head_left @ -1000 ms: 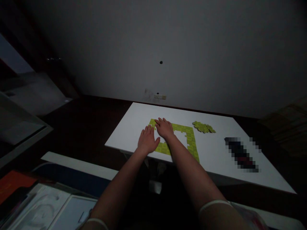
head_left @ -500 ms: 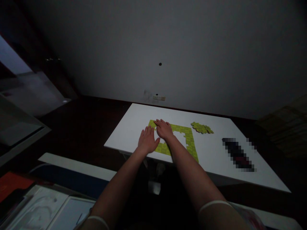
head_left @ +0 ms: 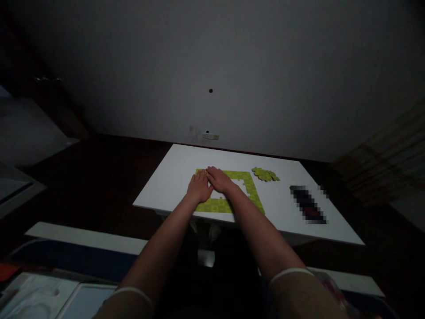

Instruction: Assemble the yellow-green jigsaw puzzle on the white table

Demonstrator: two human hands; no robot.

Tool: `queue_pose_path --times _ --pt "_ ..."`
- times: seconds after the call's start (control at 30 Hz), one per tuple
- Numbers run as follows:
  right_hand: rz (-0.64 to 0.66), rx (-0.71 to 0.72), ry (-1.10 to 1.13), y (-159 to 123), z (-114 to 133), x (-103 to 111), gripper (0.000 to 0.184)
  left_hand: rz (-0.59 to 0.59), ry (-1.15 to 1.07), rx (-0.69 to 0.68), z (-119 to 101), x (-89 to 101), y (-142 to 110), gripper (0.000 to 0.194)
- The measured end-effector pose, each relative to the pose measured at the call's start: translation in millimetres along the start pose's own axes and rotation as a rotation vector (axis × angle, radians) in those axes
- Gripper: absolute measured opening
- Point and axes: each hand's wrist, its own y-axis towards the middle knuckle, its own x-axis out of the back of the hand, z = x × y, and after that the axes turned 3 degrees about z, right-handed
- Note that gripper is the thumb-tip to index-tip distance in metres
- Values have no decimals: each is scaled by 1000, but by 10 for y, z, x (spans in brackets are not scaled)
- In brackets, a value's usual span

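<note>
A: The left hand (head_left: 200, 188) has moved closer to the right hand (head_left: 219, 179) since the earlier frame. Their grip?

B: Left lies flat, fingers close together; I can't tell whether the right pinches anything.

A: And the puzzle (head_left: 217, 206)?

B: Beneath both hands: a yellow-green checkered frame, its hollow middle edged with knobs, near the front edge of the white table (head_left: 279, 204). Bare tabletop lies left; loose pieces (head_left: 264, 174) sit beyond its right side.

We see a smooth, matt tabletop (head_left: 282, 210) beneath a matt, card-like jigsaw border (head_left: 219, 206) and similarly matt loose jigsaw pieces (head_left: 264, 174). To us the wall (head_left: 265, 88) looks dull, the socket strip (head_left: 210, 137) plastic, the right sleeve (head_left: 295, 292) cloth.
</note>
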Motion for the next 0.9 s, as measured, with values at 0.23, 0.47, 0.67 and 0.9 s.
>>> queue_pose_path --times 0.23,0.47,0.67,0.9 --pt "66 -130 -150 -264 -364 133 76 15 27 18 92 21 4 84" --pt "68 -249 -128 -525 -853 277 78 55 54 40 78 34 39 87" --pt "4 -244 -126 -617 -867 244 77 44 73 62 -256 -40 192 90" --pt "3 -258 -133 -629 -836 291 71 80 41 -85 -823 -126 443 87"
